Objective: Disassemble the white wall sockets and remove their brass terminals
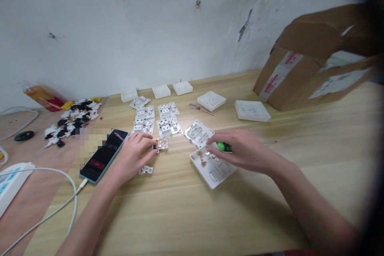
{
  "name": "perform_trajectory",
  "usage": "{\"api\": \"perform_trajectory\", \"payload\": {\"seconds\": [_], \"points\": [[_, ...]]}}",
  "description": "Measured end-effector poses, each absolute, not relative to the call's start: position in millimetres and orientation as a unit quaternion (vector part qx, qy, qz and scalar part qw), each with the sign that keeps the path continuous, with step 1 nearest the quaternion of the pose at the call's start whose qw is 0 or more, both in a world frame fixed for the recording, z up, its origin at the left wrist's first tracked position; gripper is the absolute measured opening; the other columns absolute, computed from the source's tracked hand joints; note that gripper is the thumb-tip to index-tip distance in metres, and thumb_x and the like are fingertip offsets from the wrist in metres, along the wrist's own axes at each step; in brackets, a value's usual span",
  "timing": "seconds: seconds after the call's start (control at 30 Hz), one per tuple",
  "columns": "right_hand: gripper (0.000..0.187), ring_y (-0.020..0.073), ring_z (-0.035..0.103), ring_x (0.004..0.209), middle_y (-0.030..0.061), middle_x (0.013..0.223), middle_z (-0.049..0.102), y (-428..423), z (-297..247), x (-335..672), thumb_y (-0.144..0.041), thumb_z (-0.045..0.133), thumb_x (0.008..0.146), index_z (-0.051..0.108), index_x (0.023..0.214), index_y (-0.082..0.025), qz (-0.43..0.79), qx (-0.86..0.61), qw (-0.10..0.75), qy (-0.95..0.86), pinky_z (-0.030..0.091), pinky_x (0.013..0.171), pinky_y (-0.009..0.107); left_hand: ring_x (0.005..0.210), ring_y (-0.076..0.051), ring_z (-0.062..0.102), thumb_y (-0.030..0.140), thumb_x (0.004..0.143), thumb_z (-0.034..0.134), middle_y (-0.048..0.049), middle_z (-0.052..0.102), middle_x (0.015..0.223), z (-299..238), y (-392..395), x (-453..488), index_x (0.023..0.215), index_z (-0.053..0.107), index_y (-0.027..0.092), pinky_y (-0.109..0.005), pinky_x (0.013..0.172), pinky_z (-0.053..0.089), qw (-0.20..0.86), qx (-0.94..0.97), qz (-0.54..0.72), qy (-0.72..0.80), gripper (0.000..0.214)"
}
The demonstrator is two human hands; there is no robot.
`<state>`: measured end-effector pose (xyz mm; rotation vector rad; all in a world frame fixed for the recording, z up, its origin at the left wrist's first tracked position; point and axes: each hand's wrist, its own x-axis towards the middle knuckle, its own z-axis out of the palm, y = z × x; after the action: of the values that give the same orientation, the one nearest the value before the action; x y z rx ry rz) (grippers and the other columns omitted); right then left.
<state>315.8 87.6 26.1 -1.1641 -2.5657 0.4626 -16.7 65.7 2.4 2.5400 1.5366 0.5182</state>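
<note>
White module [163, 145] at two o'clock from the left hand [135, 154], half-curled and touching, grip unclear; right hand [247, 152] wraps a green-handled screwdriver [221, 146], white tray [213, 173] at its eight, phone [103, 155] at left's nine.

Two hands [133, 156], two screwdrivers [196, 107], six white housings [211, 101], one phone [105, 156], one cardboard box [303, 40].

The table [168, 220] bears a white case [207, 171], phone [105, 156] and, apparently, socket plates [169, 126].

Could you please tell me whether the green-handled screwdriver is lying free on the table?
No, the right hand is holding the green-handled screwdriver.
</note>
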Motion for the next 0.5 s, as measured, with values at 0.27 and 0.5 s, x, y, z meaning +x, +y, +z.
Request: {"api": "perform_trajectory", "payload": {"seconds": [0.27,0.5], "points": [[0.022,0.0159,0.062,0.073,0.0022,0.081,0.070,91.8,22.4,316.6,-0.038,0.051,0.091,0.069,0.092,-0.025,0.153,-0.417,0.135,-0.886,0.038,0.064,0.026,0.104,-0.023,0.052,0.031,0.093,0.054,-0.0056,0.062,0.105,4.2,73.6,-6.7,0.101,0.066,0.024,-0.042,0.092,0.041,0.020,0.861,0.122,0.493,0.016],[0.021,0.0165,0.063,0.074,0.0015,0.082,0.071,93.3,21.1,316.3,-0.036,0.051,0.091,0.069,0.093,-0.026,0.154,-0.414,0.138,-0.887,0.038,0.064,0.026,0.103,-0.024,0.051,0.031,0.093,0.053,-0.0057,0.061,0.104,2.1,78.2,-5.9,0.099,0.063,0.022,-0.041,0.089,0.042,0.031,0.860,0.106,0.499,0.015]]}}
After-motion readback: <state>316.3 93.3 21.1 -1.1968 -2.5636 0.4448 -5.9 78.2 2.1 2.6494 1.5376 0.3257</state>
